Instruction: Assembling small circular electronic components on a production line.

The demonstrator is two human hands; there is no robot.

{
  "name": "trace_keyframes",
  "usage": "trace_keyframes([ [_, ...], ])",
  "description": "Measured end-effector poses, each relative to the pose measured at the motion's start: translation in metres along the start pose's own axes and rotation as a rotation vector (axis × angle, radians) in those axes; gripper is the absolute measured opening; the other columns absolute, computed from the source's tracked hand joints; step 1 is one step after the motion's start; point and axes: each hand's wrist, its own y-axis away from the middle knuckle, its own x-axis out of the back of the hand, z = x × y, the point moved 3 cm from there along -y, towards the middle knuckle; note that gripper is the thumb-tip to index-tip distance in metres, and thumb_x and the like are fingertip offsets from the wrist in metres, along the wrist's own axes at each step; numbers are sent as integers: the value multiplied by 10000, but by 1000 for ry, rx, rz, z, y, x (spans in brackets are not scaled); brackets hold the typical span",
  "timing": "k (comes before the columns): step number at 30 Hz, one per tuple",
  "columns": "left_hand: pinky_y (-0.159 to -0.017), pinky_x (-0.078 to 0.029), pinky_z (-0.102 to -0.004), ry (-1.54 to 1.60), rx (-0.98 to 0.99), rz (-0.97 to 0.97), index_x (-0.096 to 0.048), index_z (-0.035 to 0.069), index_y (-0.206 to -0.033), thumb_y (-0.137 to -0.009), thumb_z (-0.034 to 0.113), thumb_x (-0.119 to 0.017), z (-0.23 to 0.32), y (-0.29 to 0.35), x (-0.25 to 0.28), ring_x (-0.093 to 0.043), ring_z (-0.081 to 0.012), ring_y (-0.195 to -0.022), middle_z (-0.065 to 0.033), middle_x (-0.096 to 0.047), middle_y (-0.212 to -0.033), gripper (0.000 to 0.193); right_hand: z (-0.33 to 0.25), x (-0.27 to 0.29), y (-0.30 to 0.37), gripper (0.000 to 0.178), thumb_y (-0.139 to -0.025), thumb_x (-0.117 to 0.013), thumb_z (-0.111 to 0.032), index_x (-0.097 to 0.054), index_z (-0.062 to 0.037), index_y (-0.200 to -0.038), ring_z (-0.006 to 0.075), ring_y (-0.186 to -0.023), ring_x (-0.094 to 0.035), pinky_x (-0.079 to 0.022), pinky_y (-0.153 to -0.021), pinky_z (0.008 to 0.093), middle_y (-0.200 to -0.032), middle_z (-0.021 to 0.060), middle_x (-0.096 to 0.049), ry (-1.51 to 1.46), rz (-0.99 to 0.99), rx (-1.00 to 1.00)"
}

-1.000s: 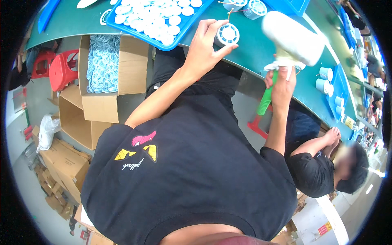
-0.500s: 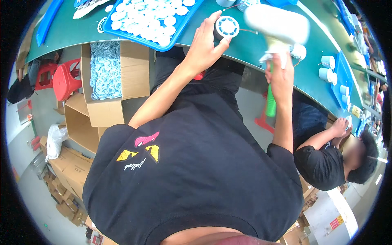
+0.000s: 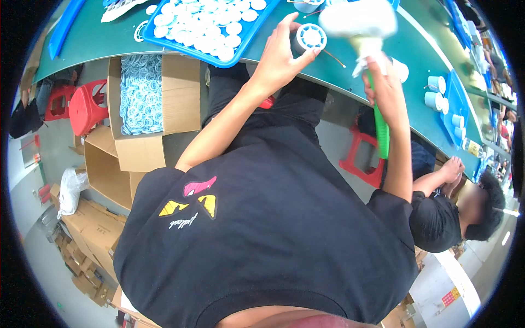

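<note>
On the green table, my left hand (image 3: 280, 59) closes its thumb and fingers around a small round part with a white slotted cap (image 3: 312, 37). A thin reddish wire runs from its right side. My right hand (image 3: 387, 93) grips a mallet (image 3: 356, 21) with a big white head, blurred by motion, and a green handle. White wrapping sits at the top of the handle. The mallet head is raised just right of the capped part, apart from it. Left of my left hand lies a blue tray (image 3: 232, 62) heaped with white discs.
Below the table's left side stands a cardboard box (image 3: 181, 93) full of pale blue rings. A red stool (image 3: 360, 156) is under the right side. Several white cylinders (image 3: 433, 100) stand by a blue tray (image 3: 454, 109) at right, near a seated co-worker (image 3: 437, 218).
The mallet head has moved up and slightly left, while my right hand has moved right and up. My left hand and the capped part have shifted a little to the right.
</note>
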Motion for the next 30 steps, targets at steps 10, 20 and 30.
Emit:
trace_keyframes([
  [10, -1200, -380, -437, 296, 82, -167, -225, 7, -1609, -931, 206, -779, -4, -5, 5, -538, -321, -1377, -223, -569, -1450, 898, -43, 27, -37, 338, -1062, -565, -460, -643, -133, -1098, 30, -567, -436, -338, -464, 216, -727, -65, -482, 315, -175, 100],
  [20, -1185, -419, -439, 348, 46, -142, -222, 2, -1600, -914, 200, -798, -9, -6, 3, -548, -319, -1344, -243, -520, -1419, 918, -84, 15, -62, 393, -1068, -559, -419, -673, -49, -1136, 163, -776, -601, -483, -723, 319, -854, 56, -640, 701, -316, 331],
  [30, -1102, -462, -442, 181, -53, -38, -208, -45, -1589, -872, 302, -839, -5, -4, 11, -561, -390, -1297, -278, -509, -1391, 1016, -92, -10, -42, 408, -1018, -660, -400, -702, -28, -1180, 289, -844, -705, -536, -796, 387, -934, 166, -740, 807, -340, 437],
])
